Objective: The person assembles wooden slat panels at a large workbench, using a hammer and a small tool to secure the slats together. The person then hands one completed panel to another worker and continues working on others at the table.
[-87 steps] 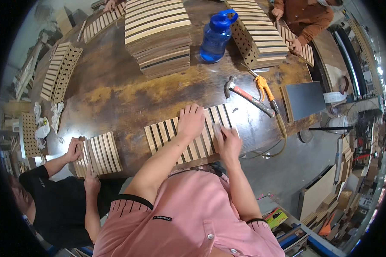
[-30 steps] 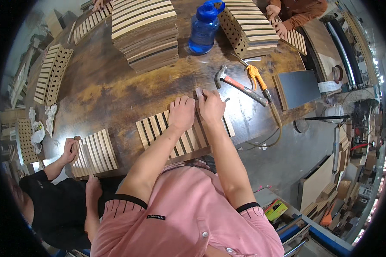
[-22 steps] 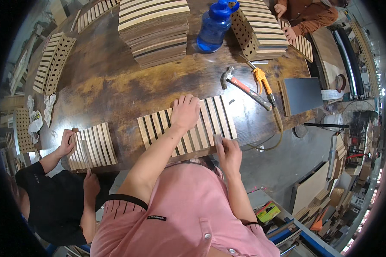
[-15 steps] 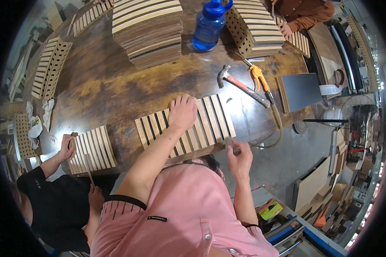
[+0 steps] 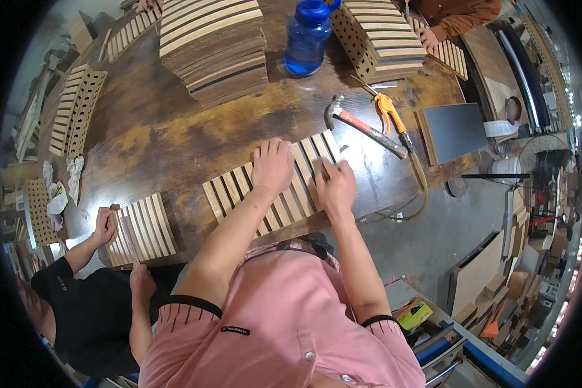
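A slatted wood panel (image 5: 239,187) with pale slats and dark gaps lies along the near table edge in front of me. My left hand (image 5: 273,167) rests across its middle, the fingers together and bent over the far edge, gripping it. On the panel's right part is my right hand (image 5: 336,189), slightly blurred, its fingers curled in a pinch. Whatever lies between those fingers is hidden. Just beyond the panel's right end are a claw hammer (image 5: 368,132) with a red handle and an orange air blow gun (image 5: 388,113).
A tall stack of slatted panels (image 5: 216,58), a blue water bottle (image 5: 306,42) and another stack (image 5: 385,39) stand farther back. A dark board (image 5: 456,134) lies at right. At left, a co-worker's hand (image 5: 105,223) holds a smaller panel (image 5: 145,226); another co-worker's hand (image 5: 429,40) is at upper right.
My right hand has moved up and left from beside the panel's near right corner onto its slats. My left hand stays on the panel. The left co-worker's strip has shifted on their panel.
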The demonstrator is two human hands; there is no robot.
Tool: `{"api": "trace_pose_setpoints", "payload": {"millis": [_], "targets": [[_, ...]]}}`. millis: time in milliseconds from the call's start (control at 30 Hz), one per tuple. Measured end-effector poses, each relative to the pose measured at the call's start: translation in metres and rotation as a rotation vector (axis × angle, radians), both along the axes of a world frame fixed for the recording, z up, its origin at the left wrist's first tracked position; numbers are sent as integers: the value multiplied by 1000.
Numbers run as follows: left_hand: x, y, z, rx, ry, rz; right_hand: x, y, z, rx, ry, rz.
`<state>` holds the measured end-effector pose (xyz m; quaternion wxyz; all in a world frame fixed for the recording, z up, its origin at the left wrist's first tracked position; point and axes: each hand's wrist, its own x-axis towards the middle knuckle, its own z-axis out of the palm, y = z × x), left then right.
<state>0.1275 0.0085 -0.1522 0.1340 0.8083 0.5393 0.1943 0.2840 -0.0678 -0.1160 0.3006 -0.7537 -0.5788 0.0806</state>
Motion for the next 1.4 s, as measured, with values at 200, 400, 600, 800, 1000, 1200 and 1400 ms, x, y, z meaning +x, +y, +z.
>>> {"api": "trace_pose_setpoints", "payload": {"millis": [200,400,600,800,1000,1200,1400], "targets": [[2,3,3,-62,32,15,-4,51,-10,118,-5,63],[2,8,5,-64,34,17,-2,39,-6,52,-14,76],[-4,4,1,-89,45,9,30,-91,14,-119,21,80],[-4,-5,10,-131,45,-91,50,-135,34,-127,447,-157],[-1,-21,28,-127,-150,-96,22,-87,29,19,929,-195],[9,-75,66,-715,-648,-200,-4,-78,53,-166,1297,-153],[-5,-87,50,-880,-715,-114,-3,-97,28,-253,1304,-55]]}}
